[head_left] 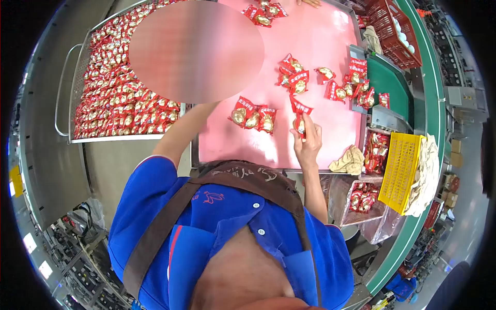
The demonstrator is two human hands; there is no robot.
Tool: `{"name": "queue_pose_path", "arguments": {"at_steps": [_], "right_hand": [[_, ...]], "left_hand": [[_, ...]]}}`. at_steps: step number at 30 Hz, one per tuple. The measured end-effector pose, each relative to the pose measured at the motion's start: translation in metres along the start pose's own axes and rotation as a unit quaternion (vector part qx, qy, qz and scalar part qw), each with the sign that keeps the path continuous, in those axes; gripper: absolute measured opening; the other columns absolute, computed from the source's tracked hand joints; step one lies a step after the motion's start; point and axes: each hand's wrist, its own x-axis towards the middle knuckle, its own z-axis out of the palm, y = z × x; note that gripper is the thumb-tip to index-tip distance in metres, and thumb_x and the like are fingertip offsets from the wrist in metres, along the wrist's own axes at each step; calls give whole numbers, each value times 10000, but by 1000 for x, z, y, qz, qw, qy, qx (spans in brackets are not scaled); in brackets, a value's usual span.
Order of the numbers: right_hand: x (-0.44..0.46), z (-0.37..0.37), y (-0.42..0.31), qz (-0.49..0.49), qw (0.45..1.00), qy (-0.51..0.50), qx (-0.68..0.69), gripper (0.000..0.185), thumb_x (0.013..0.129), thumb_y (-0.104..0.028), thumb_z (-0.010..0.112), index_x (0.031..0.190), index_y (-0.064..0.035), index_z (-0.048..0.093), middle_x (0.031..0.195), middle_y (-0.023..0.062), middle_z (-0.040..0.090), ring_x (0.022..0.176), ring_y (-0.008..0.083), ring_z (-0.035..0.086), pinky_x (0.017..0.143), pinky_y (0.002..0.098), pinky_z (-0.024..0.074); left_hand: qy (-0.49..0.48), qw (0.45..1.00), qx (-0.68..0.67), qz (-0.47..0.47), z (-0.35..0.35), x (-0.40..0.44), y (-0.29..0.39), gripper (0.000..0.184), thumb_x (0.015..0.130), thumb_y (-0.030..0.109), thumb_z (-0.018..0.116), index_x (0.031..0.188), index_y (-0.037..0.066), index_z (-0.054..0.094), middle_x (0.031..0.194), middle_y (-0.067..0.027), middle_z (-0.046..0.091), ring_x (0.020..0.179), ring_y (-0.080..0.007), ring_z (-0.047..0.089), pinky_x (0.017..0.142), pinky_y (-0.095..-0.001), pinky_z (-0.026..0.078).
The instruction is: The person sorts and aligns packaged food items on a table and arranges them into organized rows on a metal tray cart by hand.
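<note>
My right hand (pixel 309 138) is closed on a small red-and-gold packet (pixel 299 123), pinched between thumb and fingers above the pink tabletop (pixel 227 145). My left forearm (pixel 188 126) reaches up and left, and a blurred oval hides the hand at its end. Between my arms lies a cluster of similar packets (pixel 253 117). Another small group of packets (pixel 293 75) sits farther up, with a single packet (pixel 325 75) beside it. More packets (pixel 356 85) gather at the mouth of a green chute (pixel 385 85).
On the left stands a metal tray (pixel 113 138) filled with rows of packets. A yellow basket (pixel 400 173), a crumpled cloth (pixel 349 160) and a bin of packets (pixel 363 197) are at right. Beyond them is a red crate (pixel 385 31). Another person's hand (pixel 310 2) shows at the top edge.
</note>
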Motion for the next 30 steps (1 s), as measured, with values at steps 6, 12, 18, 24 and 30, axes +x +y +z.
{"name": "queue_pose_path", "arguments": {"at_steps": [6, 12, 18, 24, 30], "right_hand": [[-15, -7, 42, 206, 966, 128, 84, 510, 844, -56, 808, 1329, -6, 658, 1045, 196, 698, 850, 267, 656, 747, 380, 532], [-2, -7, 52, 402, 882, 184, 163, 439, 907, -54, 719, 1341, -17, 665, 924, 148, 691, 802, 238, 625, 683, 355, 502], [-12, 18, 79, 175, 979, 83, 62, 404, 979, -131, 722, 1345, 19, 640, 1027, 72, 703, 833, 124, 611, 696, 302, 514], [-4, 39, 63, 361, 901, 56, 236, 389, 1001, -223, 697, 1304, 14, 644, 1150, 95, 698, 933, 142, 670, 669, 290, 618], [-8, 57, 5, 496, 605, -34, 622, 456, 950, -208, 636, 1351, -14, 541, 1164, 142, 683, 903, 232, 687, 796, 451, 671]], "left_hand": [[2, 971, 239, -5, 9, 54, -10, 605, 867, 480, 772, 1280, 62, 629, 1092, -142, 668, 1068, -369, 659, 895, -530, 542], [-78, 960, 255, 78, -4, 40, -25, 465, 894, 417, 748, 1208, 82, 677, 983, -141, 695, 979, -335, 690, 818, -482, 554], [-37, 988, 94, 113, -51, -79, 7, 335, 887, 231, 768, 1154, 49, 678, 1032, -157, 700, 974, -366, 680, 841, -457, 549], [-115, 963, 89, 228, -56, -163, -23, 353, 789, -57, 645, 1113, 48, 553, 1437, -208, 507, 1289, -449, 543, 1046, -493, 492], [-155, 954, 70, 245, -70, -160, -2, 347, 809, 27, 679, 1131, 48, 550, 1450, -250, 480, 1332, -476, 488, 1109, -490, 444]]}}
